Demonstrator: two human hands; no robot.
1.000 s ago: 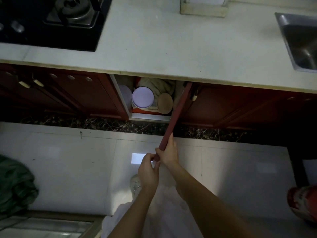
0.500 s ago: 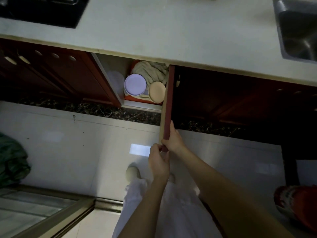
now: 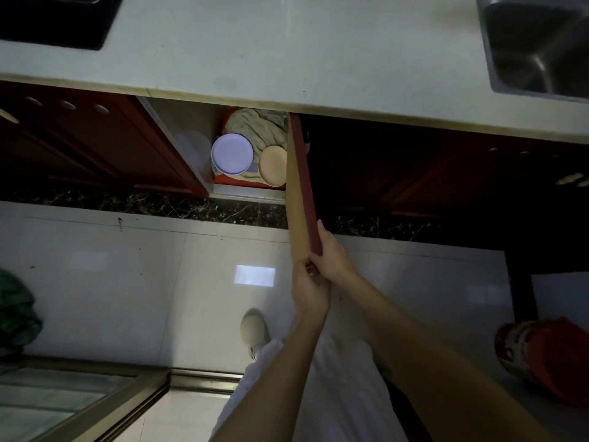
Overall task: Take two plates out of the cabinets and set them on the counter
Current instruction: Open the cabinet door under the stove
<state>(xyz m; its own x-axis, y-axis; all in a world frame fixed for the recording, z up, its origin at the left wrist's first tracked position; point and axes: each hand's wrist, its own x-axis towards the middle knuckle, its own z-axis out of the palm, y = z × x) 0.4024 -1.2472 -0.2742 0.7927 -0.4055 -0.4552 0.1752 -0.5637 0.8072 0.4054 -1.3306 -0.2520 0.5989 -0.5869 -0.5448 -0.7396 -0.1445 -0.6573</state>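
Note:
The red cabinet door (image 3: pixel 301 186) under the pale counter (image 3: pixel 287 49) stands swung out toward me. My right hand (image 3: pixel 331 253) grips its outer edge, and my left hand (image 3: pixel 307 291) holds the same edge just below. Inside the open cabinet a lilac plate (image 3: pixel 232 153) sits on the left and a beige plate (image 3: pixel 272 165) on the right, next to the door. A crumpled cloth (image 3: pixel 258 126) lies behind them on an orange tray (image 3: pixel 223 179).
A steel sink (image 3: pixel 538 46) is set in the counter at the right, a black hob (image 3: pixel 54 17) at the left. Closed red cabinet doors (image 3: pixel 95 145) flank the opening. A red patterned container (image 3: pixel 545 362) stands on the floor at right, a green bag (image 3: pixel 16 311) at left.
The door has swung further open, from slanting right to nearly straight toward me. Both hands stayed on its edge. My view has moved closer to the cabinet.

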